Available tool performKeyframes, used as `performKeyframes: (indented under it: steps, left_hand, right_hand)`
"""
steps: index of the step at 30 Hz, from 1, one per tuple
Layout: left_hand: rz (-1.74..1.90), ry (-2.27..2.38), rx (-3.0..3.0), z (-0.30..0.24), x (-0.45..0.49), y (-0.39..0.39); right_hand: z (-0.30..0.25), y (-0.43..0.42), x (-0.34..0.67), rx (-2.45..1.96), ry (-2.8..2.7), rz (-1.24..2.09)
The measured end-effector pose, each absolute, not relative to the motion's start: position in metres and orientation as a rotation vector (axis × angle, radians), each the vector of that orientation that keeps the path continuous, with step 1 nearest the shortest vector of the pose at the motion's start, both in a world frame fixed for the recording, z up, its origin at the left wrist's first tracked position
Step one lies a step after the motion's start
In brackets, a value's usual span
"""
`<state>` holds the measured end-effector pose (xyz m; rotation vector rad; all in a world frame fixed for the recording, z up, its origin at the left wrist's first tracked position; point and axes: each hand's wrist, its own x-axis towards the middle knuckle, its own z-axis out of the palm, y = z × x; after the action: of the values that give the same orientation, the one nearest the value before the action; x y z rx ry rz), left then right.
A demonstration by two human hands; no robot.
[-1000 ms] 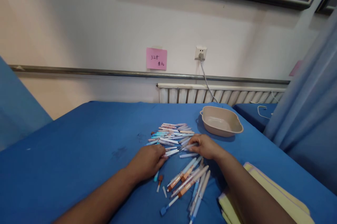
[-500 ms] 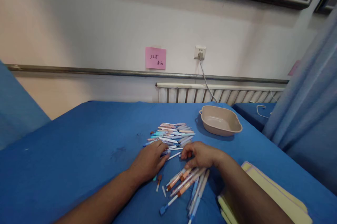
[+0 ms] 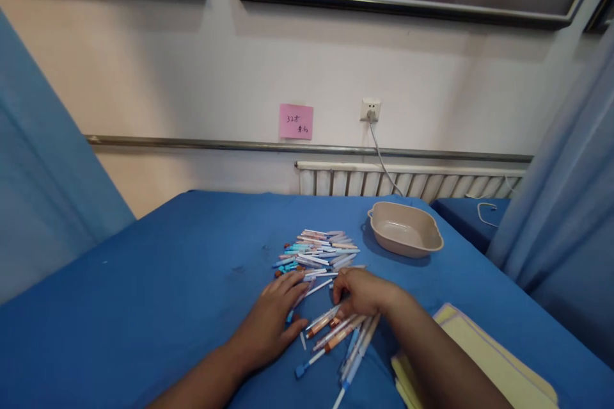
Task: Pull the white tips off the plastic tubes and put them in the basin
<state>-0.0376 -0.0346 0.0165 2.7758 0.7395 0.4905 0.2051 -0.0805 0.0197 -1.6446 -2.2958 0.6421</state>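
A heap of slim pens (image 3: 316, 249) with white, teal, pink and blue barrels lies on the blue-covered table. Closer to me is a second group of pens (image 3: 343, 338), some with orange or blue parts. My left hand (image 3: 273, 316) rests at the left edge of the pens, fingers stretched forward and thumb apart, touching a few of them. Curled over the upper end of the nearer group is my right hand (image 3: 367, 294); whatever lies under its bent fingers is hidden. A small white stick (image 3: 303, 341) lies beside my left thumb.
A beige plastic basin (image 3: 405, 233) stands at the back right. Folded yellow cloth (image 3: 484, 354) lies under my right forearm. Blue curtains (image 3: 561, 204) hang at both sides. Behind the table (image 3: 192, 255) are a radiator (image 3: 355, 182) and a plugged-in cable (image 3: 381, 156).
My left hand has spread its fingers and come slightly nearer, its thumb now beside the nearer pens. My right hand has curled lower over them. The camera view has tilted upward.
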Motion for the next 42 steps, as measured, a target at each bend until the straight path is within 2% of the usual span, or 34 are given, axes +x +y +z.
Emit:
performKeyframes:
  steps: [11,17,26,32,42]
  left_hand:
    - [0.481,0.821,2.775,-0.016,-0.015,0.012]
    - [0.563,0.652,2.76,-0.012,-0.004,0.032]
    - [0.808,0.713,2.632,-0.009,-0.019,0.029]
    - [0.968,0.878,2.46,0.002,-0.028,0.003]
    - [0.658,0.739,2.48,0.005,-0.01,-0.002]
  right_hand:
    - [0.013,-0.088,0.189,-1.763,-2.163,0.4]
    - [0.009,-0.08,0.186,-1.743,-2.099,0.296]
    - [0.005,-0.07,0.185,-1.719,-2.046,0.204]
    - [0.01,-0.073,0.171,-1.783,-2.008,0.256]
    - [-0.014,-0.065,0.173,-1.512,-1.635,0.633]
